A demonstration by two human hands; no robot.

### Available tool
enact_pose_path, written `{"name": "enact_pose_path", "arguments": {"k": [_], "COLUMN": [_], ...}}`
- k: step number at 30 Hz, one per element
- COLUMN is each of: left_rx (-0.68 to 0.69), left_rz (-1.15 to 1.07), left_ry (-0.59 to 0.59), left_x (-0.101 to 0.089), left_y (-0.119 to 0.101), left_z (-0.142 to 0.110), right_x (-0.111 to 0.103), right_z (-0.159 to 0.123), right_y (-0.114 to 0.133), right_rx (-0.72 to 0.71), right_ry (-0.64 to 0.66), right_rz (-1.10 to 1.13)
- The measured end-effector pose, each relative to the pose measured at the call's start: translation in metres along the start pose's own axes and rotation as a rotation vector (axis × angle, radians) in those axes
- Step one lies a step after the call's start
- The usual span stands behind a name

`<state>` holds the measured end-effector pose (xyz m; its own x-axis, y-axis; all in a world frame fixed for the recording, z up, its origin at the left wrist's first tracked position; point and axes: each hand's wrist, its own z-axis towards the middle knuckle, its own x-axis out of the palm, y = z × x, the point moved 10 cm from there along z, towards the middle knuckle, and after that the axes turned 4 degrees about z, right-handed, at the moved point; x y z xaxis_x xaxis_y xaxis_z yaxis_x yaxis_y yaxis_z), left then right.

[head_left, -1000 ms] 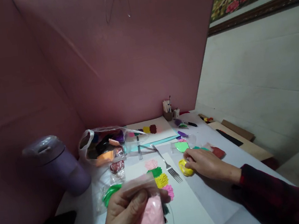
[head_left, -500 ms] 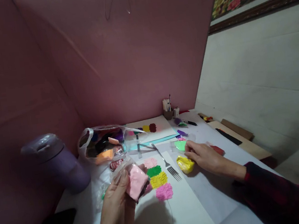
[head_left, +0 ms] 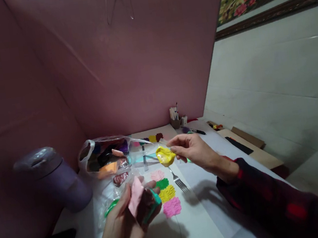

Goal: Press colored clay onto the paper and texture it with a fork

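My left hand (head_left: 121,221) is closed round several packets of modelling clay, with a pink packet (head_left: 135,196) foremost and brown and teal ones beside it. My right hand (head_left: 194,149) pinches the wrapper of a yellow clay packet (head_left: 164,155) and holds it up over the table. Below lies a white sheet (head_left: 195,215) bearing textured patches of clay: light pink, a green patch (head_left: 162,183), a yellow patch (head_left: 167,193) and a bright pink patch (head_left: 172,207). A metal fork (head_left: 180,182) rests on the sheet's right side, its handle partly behind the yellow packet.
A clear plastic bag (head_left: 90,146) of clay packets stands at the back left, beside a purple tumbler (head_left: 65,186). Behind are another sheet with colour patches and a pen holder (head_left: 175,122). Cardboard (head_left: 257,153) lies at the right. A pink board (head_left: 129,68) closes off the back.
My right hand has lifted the yellow packet off the table and carried it left, above the fork. My left hand has turned its packets, so teal and brown ones now show.
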<state>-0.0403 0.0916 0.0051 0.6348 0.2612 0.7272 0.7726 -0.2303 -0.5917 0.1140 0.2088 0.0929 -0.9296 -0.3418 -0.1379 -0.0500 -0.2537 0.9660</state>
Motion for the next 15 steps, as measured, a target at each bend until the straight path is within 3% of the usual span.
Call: {"name": "enact_pose_path", "arguments": {"k": [3, 7, 10, 15], "left_rx": [0.037, -0.043, -0.104, -0.104], "left_rz": [0.179, 0.323, 0.365, 0.396], "left_ry": [0.017, 0.305, 0.447, 0.467], "left_x": [0.001, 0.027, 0.039, 0.039], "left_y": [0.005, 0.027, 0.039, 0.041], "left_z": [-0.002, -0.011, -0.017, -0.017], "right_x": [0.008, 0.01, 0.016, 0.015], "right_z": [0.001, -0.003, -0.005, -0.008], "right_y": [0.005, 0.026, 0.036, 0.036], "right_rx": [-0.056, -0.231, -0.281, -0.281], "right_ry": [-0.029, -0.105, -0.102, -0.124], "right_rz": [0.06, 0.228, 0.317, 0.358]}}
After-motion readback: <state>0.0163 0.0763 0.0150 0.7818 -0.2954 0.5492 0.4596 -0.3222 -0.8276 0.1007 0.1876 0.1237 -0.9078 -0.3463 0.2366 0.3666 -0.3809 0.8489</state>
